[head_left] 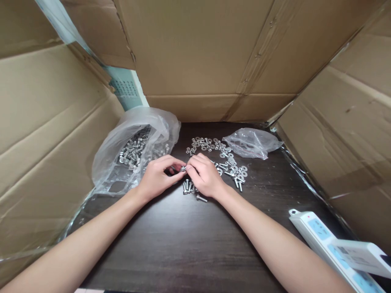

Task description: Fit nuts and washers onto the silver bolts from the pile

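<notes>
Over the middle of the table, my left hand [157, 176] pinches a small shiny bolt [183, 168] between thumb and fingertips. My right hand [205, 174] meets it from the other side, thumb and fingers closed at the bolt's end. Much of the bolt is covered by the fingers, and I cannot make out whether a nut or washer is on it. Just below the hands lie several bolts [188, 186], with one single bolt [201, 198] nearer to me. Beyond and right of my right hand, washers [241, 174] and more bolts [238, 184] are scattered loosely.
An open plastic bag [102, 162] full of metal hardware lies on the left. A flatter clear bag [255, 142] rests at the back right. Cardboard walls [195, 49] enclose the dark table [171, 244]. A white power strip [317, 232] with something plugged in sits at right front.
</notes>
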